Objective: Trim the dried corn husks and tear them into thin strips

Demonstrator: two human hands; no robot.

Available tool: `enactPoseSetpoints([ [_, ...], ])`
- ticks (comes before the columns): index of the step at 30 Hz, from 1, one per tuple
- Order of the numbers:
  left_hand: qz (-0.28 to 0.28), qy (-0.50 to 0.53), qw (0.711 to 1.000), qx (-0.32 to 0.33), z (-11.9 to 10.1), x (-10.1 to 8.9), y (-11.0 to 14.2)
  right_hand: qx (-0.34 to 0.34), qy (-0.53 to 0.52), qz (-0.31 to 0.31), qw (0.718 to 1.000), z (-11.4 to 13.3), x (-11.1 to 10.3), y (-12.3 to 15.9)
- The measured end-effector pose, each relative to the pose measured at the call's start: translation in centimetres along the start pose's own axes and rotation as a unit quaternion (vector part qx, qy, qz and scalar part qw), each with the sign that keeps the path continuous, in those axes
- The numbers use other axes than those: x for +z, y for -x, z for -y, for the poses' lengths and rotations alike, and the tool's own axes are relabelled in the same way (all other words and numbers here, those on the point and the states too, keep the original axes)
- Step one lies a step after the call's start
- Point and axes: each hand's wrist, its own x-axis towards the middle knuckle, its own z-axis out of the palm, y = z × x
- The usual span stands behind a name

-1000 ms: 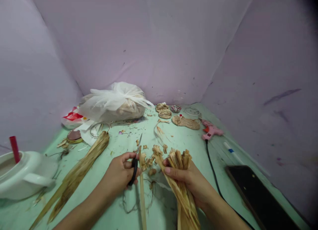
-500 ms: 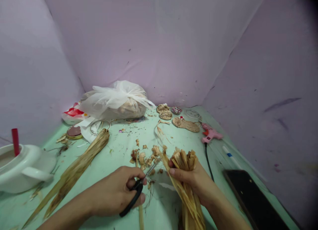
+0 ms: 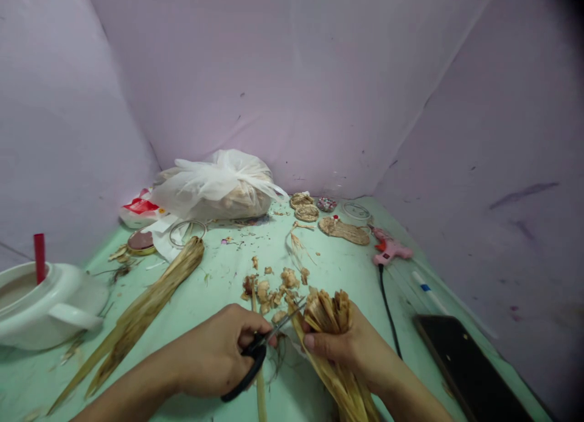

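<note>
Scissors (image 3: 261,351) gripped by left fingers (image 3: 252,318), dried-plant bundle (image 3: 325,311) by right fingers (image 3: 325,344); scraps (image 3: 290,279) just beyond; phone (image 3: 468,370), glue gun (image 3: 390,250) rightward.

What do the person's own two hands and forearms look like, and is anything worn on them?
The left hand and right hand wear no gloves, and no ring shows. The left forearm and right forearm show no sleeve, watch or bracelet.

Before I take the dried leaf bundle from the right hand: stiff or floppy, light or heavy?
The dried leaf bundle is probably light for its size: its strips look thin and dry. It's likely stiffest at the blunt end past the right hand, where strips pack tightly. On the near side it may splay, since long strips look loose there.
</note>
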Motion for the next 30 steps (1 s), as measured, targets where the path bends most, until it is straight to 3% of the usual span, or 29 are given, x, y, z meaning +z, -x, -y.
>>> enactPoseSetpoints([
  [4, -0.012, 0.002, 0.999, -0.048, -0.2, 0.1, -0.1, 0.004, -0.010, 0.003, 1.000, -0.2, -0.2, 0.0],
  [9, -0.025, 0.005, 0.999, -0.040, -0.6, -0.3, -0.2, 0.016, -0.047, -0.002, 0.999, -0.1, -0.3, 0.1],
  [14, -0.138, 0.056, 0.988, 0.030, -1.1, -1.2, 0.0, 0.037, -0.116, -0.094, 0.988, -0.1, -0.7, -0.2],
  [18, -0.218, 0.149, 0.958, 0.107, -1.1, -0.1, -0.4, 0.050, -0.166, -0.128, 0.977, -0.2, -0.9, -0.2],
  [20, -0.211, 0.199, 0.949, 0.126, -0.8, 1.2, -1.1, 0.039, -0.167, -0.121, 0.978, -0.2, -0.6, -0.2],
  [25, -0.110, 0.245, 0.955, 0.126, -0.1, 3.7, -2.7, 0.023, -0.167, -0.162, 0.972, -0.4, 0.7, -0.2],
  [30, -0.130, 0.212, 0.964, 0.097, -0.2, 3.3, -2.1, 0.006, -0.204, -0.279, 0.938, -0.2, -0.9, -0.4],
])
